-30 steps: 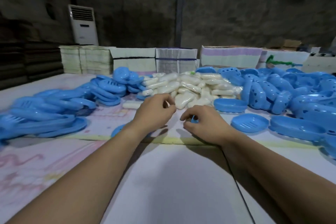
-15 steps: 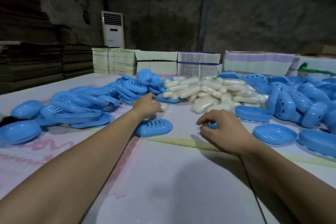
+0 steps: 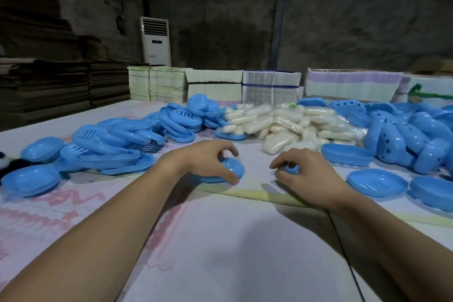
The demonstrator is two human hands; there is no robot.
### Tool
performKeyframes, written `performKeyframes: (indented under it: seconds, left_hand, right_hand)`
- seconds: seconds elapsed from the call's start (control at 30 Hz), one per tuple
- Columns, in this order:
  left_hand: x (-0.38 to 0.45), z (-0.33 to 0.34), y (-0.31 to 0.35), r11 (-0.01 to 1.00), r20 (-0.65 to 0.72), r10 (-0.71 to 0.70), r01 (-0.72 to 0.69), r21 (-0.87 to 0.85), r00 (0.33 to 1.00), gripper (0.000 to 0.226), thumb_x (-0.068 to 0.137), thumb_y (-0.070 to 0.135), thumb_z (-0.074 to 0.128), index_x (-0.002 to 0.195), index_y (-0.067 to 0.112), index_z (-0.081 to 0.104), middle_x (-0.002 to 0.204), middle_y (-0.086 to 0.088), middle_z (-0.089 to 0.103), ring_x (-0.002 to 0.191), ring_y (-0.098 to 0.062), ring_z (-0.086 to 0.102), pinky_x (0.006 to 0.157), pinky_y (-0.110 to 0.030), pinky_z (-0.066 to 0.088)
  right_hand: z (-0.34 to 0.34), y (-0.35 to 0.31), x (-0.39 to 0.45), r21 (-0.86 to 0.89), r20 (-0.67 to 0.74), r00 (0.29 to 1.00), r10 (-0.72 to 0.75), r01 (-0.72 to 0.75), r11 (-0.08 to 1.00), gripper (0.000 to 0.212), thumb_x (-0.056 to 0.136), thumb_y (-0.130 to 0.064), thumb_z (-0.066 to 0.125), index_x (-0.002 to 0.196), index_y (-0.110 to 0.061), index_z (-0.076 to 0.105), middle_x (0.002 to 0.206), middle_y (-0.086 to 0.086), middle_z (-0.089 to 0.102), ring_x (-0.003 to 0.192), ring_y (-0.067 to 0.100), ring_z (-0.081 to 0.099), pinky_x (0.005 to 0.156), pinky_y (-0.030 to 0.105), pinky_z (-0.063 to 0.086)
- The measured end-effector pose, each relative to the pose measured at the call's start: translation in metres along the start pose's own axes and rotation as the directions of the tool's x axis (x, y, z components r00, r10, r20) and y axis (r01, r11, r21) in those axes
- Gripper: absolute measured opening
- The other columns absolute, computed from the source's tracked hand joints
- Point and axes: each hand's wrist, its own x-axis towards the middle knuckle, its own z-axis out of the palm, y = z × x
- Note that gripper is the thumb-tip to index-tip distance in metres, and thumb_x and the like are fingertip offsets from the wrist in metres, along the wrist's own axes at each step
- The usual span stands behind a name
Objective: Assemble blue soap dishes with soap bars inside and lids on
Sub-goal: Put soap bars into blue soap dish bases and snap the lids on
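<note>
I am resting my left hand [image 3: 206, 162] over a closed blue soap dish [image 3: 231, 169], fingers curled around its domed lid, its long axis running left to right. Just right of that dish, my right hand [image 3: 307, 174] is curling over a small blue piece [image 3: 292, 169], probably pinching it, though fingers are hiding most of it. Beyond the dish, toward the right, the soap bars [image 3: 282, 122] are lying heaped, nearer my right hand.

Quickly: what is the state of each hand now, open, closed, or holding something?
Left hand: closed on a blue oval plastic soap dish lid with holes.
Right hand: closed on a small blue plastic piece, mostly hidden.
</note>
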Motion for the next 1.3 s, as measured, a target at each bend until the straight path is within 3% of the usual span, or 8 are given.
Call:
performKeyframes:
  seconds: [0.17,0.33,0.47,0.57,0.77,0.87,1.07,1.3]
  left_hand:
    - [-0.001,0.012,0.028,0.755,-0.226,0.165,-0.27,-0.598,0.96,0.054,0.074,0.068,0.068,0.125,0.069,0.049,0.124,0.012,0.051,0.11,-0.004,0.056,0.086,-0.023,0.046]
    - [0.001,0.031,0.039,0.507,-0.212,0.23,-0.303,-0.807,0.95,0.046,0.069,0.046,0.082,0.109,0.05,0.06,0.114,-0.003,0.054,0.098,-0.012,0.067,0.092,-0.038,0.058]
    - [0.001,0.029,0.025,0.788,-0.111,0.263,-0.28,-0.549,0.958,0.055,0.063,0.049,0.085,0.107,0.051,0.051,0.114,0.01,0.062,0.1,0.002,0.063,0.091,-0.029,0.053]
    - [0.004,0.023,0.014,0.808,-0.054,0.245,-0.235,-0.541,0.968,0.056,0.067,0.047,0.085,0.112,0.053,0.052,0.114,0.02,0.065,0.11,0.009,0.058,0.09,-0.02,0.05]
    - [0.031,0.035,-0.016,0.971,-0.443,-0.081,-0.029,-0.235,0.893,0.042,0.094,0.03,0.063,0.134,0.03,0.05,0.137,0.002,0.051,0.133,-0.024,0.038,0.103,-0.042,0.04]
    - [0.041,0.039,-0.026,0.978,-0.348,-0.211,0.198,-0.072,0.914,0.058,0.094,0.04,0.054,0.148,0.033,0.034,0.158,0.002,0.033,0.145,-0.031,0.019,0.108,-0.055,0.028]
    - [0.06,0.04,-0.032,0.958,-0.193,-0.222,0.25,0.138,0.956,0.066,0.097,0.057,0.036,0.157,0.043,0.012,0.169,0.01,0.003,0.154,-0.037,-0.009,0.114,-0.07,0.009]
    - [0.062,0.039,-0.029,0.947,-0.228,-0.183,0.235,0.222,0.956,0.058,0.096,0.05,0.039,0.152,0.039,0.028,0.162,-0.001,0.027,0.146,-0.035,0.016,0.112,-0.06,0.025]
  right_hand:
    - [-0.001,0.005,0.001,0.04,-0.077,0.996,0.038,-0.035,0.999,0.018,0.085,-0.019,0.064,0.093,-0.033,0.072,0.083,-0.022,0.064,0.087,0.004,0.055,0.073,0.011,0.038]
    - [0.0,0.009,0.003,0.165,-0.18,0.976,0.12,-0.09,0.982,0.02,0.086,-0.018,0.063,0.097,-0.034,0.068,0.075,-0.017,0.064,0.083,-0.001,0.055,0.068,0.008,0.038]
    - [-0.003,0.007,0.002,0.162,-0.108,0.992,0.071,-0.053,0.985,0.018,0.089,-0.033,0.063,0.106,-0.038,0.066,0.092,-0.018,0.063,0.093,0.004,0.053,0.082,0.023,0.039]
    - [0.002,0.005,0.0,-0.019,0.092,0.996,-0.016,0.017,1.0,0.021,0.089,-0.046,0.06,0.108,-0.041,0.067,0.109,-0.014,0.059,0.107,0.009,0.043,0.092,0.029,0.035]
    - [0.007,-0.001,0.002,0.002,0.12,0.991,-0.052,0.052,0.999,0.018,0.09,-0.044,0.059,0.101,-0.039,0.072,0.108,-0.015,0.062,0.107,0.01,0.045,0.094,0.03,0.039]
    - [0.009,-0.004,0.002,0.006,0.125,0.991,-0.052,0.052,0.999,0.019,0.091,-0.044,0.059,0.105,-0.038,0.071,0.11,-0.016,0.062,0.11,0.01,0.043,0.095,0.029,0.037]
    - [0.005,0.0,0.0,-0.01,0.137,0.99,-0.043,0.045,0.999,0.024,0.092,-0.043,0.059,0.112,-0.038,0.069,0.114,-0.013,0.061,0.11,0.009,0.041,0.089,0.026,0.033]
    - [0.006,0.002,0.002,-0.017,0.144,0.988,-0.058,0.061,0.998,0.026,0.091,-0.045,0.058,0.114,-0.037,0.069,0.113,-0.012,0.061,0.111,0.01,0.043,0.098,0.033,0.039]
